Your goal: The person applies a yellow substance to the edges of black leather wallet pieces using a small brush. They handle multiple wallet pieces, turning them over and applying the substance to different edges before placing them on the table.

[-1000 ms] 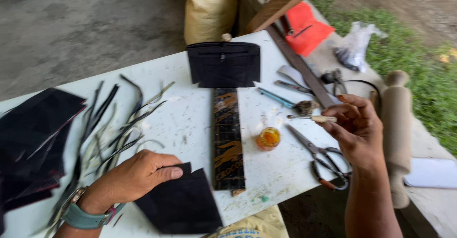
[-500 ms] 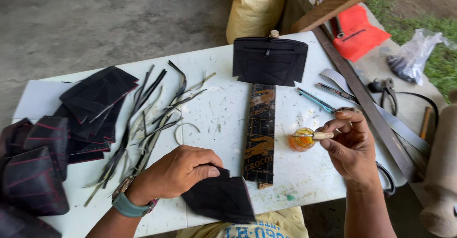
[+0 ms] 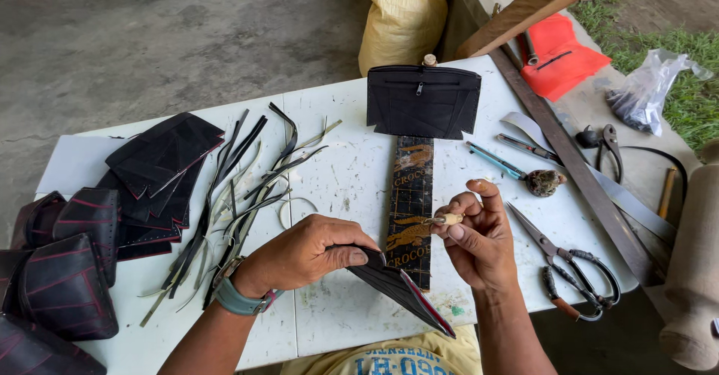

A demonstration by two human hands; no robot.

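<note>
Clearly both hands are busy at the lower centre of the frame. The left hand point(image 3: 303, 255), with a teal watch at the wrist, pinches the upper edge of a folded black piece point(image 3: 397, 289), thumb on one side and fingers curled over the other, lifting it at a slant off the white tabletop point(image 3: 329, 315) so a red lining shows along its lower edge. The right hand point(image 3: 475, 244) is closed round a small pale-handled applicator point(image 3: 447, 218), its tip pointing left over the long dark patterned strip point(image 3: 410, 203).

Judging from this, the likely slip is a smear: the tip hangs above the strip, so any wet glue could drip there rather than on the black piece. The pinch is also shallow, and the piece could fold shut. Scissors point(image 3: 569, 259) lie just right of the working wrist, near enough to be knocked.
</note>
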